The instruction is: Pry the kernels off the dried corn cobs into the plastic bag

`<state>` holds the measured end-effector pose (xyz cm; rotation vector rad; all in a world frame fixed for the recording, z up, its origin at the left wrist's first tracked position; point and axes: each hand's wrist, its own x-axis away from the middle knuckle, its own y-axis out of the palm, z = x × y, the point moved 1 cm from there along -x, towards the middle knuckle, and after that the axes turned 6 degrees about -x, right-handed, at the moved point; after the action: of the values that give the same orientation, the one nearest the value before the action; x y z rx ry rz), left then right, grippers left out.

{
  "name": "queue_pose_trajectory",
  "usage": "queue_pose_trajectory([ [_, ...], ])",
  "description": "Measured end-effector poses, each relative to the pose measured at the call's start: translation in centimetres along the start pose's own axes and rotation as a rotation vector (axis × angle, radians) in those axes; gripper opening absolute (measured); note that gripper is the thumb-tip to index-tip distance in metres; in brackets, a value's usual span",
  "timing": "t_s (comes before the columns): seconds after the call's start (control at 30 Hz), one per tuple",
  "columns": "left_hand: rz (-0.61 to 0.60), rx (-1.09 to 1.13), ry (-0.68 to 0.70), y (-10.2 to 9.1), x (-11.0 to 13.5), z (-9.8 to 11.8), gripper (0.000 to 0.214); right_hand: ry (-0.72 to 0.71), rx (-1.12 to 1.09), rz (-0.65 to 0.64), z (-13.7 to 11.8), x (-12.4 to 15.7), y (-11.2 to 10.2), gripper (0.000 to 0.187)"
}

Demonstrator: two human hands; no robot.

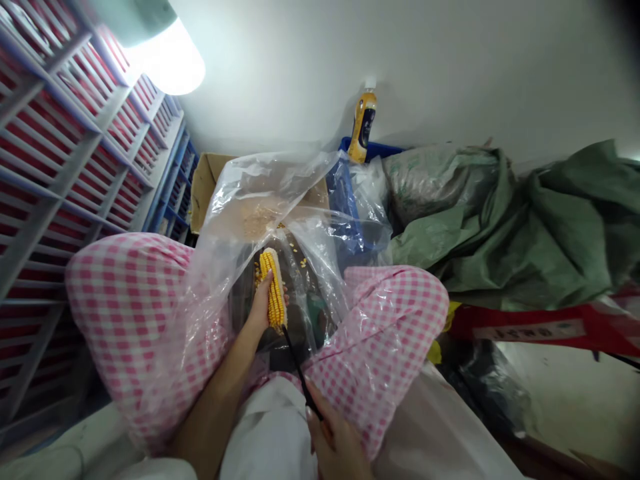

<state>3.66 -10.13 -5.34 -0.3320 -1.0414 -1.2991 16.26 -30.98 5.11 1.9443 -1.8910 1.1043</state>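
Note:
My left hand is closed round a yellow corn cob, holding it upright between my knees over a clear plastic bag. Part of the cob is stripped of kernels. My right hand, low in the view, grips a thin black tool whose tip touches the cob's lower end. Loose kernels lie inside the bag. My legs in pink checked trousers flank the bag.
Stacked red and white crates fill the left side, with blue crates behind. An orange drink bottle stands on a blue bin. Green sacks pile up at the right. A cardboard box sits behind the bag.

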Motion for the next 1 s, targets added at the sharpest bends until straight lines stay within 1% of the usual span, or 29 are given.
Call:
queue_pose_trajectory([
  [0.17,-0.003,-0.009,-0.008,-0.1,-0.1,-0.1,0.038,-0.019,-0.031,0.018,-0.1,0.0,0.0,0.058],
  [0.3,-0.03,-0.043,0.013,-0.3,-0.5,-0.4,0.039,-0.003,-0.034,0.006,-0.1,0.0,0.0,0.057],
  [0.47,-0.018,-0.076,0.01,-0.2,-0.4,-0.5,0.04,0.041,0.006,-0.016,-0.2,0.0,-0.3,0.053],
  [0.6,-0.011,-0.129,0.05,-0.1,-0.2,-0.6,0.042,0.073,0.047,-0.002,-0.7,-0.4,-0.5,0.046],
  [0.67,-0.007,-0.147,0.084,-0.2,-0.3,-0.7,0.042,0.105,0.04,-0.03,-1.2,-0.8,-0.5,0.045],
  [0.73,0.002,-0.152,0.124,-0.4,-0.4,-0.6,0.042,0.18,-0.033,-0.077,-1.8,-1.2,-0.4,0.046],
  [0.8,0.012,-0.156,0.155,-0.6,-0.5,-0.7,0.041,0.29,-0.161,-0.118,-2.1,-1.5,-0.2,0.05],
  [0.87,0.013,-0.16,0.158,-0.7,-0.8,-0.7,0.041,0.369,-0.293,-0.144,-2.0,-1.7,0.0,0.054],
  [0.93,0.005,-0.167,0.156,-0.8,-0.9,-0.9,0.041,0.389,-0.369,-0.166,-1.7,-1.8,0.1,0.057],
  [1.0,0.005,-0.179,0.147,-0.8,-1.0,-1.1,0.039,0.352,-0.342,-0.16,-1.4,-1.7,0.2,0.056],
])
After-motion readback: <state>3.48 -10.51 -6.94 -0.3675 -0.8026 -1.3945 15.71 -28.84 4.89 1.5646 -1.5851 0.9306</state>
